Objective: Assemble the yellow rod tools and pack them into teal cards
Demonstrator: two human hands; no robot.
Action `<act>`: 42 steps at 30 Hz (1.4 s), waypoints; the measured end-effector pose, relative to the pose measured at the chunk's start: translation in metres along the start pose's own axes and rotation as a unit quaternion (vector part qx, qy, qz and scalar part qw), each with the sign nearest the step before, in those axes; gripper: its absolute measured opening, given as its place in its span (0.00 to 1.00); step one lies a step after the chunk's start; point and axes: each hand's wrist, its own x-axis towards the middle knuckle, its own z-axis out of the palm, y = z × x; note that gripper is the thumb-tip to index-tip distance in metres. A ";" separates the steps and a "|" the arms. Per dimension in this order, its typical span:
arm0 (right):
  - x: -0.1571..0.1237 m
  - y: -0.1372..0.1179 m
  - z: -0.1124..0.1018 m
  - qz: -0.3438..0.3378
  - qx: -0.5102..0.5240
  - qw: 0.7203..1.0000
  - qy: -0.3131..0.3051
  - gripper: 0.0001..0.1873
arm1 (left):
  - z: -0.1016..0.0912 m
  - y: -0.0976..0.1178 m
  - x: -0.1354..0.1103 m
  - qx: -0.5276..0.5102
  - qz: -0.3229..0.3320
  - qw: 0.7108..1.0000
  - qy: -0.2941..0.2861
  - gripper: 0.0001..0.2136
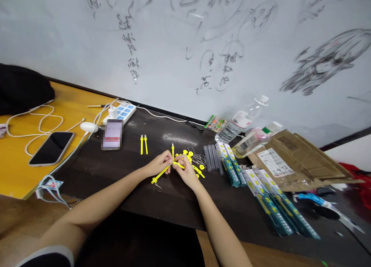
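My left hand [161, 163] is closed, fingertips pinched around a yellow plastic rod [159, 176] that slants down to the left. A thin bent metal wire [158, 187] hangs by its lower end. Close against it, my right hand [187, 172] is closed in a pinch on a short yellow plastic piece [179, 165]. Another yellow rod with a metal tip [173, 148] points away from me just beyond the fingertips. Where the parts meet is hidden by my fingers. Beside my right hand lie loose yellow plastic parts [201, 167] and several bent metal wires [199, 159].
Two yellow rods [144, 145] lie left of my hands. To the right are grey tubes [211, 159], teal-and-yellow boxes [272, 203], bottles [232, 128], flattened cardboard [285, 159] and blue-white scissors [315, 200]. Phones [52, 148], cables and a power strip [125, 111] sit left.
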 end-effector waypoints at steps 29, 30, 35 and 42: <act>0.006 0.005 -0.009 0.066 0.186 0.978 0.074 0.09 | 0.006 -0.010 0.004 -0.062 -0.104 0.991 -0.057 0.19; 0.006 0.005 -0.009 0.067 0.188 0.977 0.072 0.09 | 0.007 -0.010 0.004 -0.062 -0.106 0.991 -0.060 0.19; 0.007 0.006 -0.008 0.065 0.182 0.979 0.072 0.10 | 0.007 -0.009 0.004 -0.060 -0.105 0.992 -0.037 0.19; 0.008 0.008 -0.027 0.044 -0.015 0.983 0.177 0.08 | 0.003 -0.008 0.006 -0.063 -0.089 0.992 0.055 0.17</act>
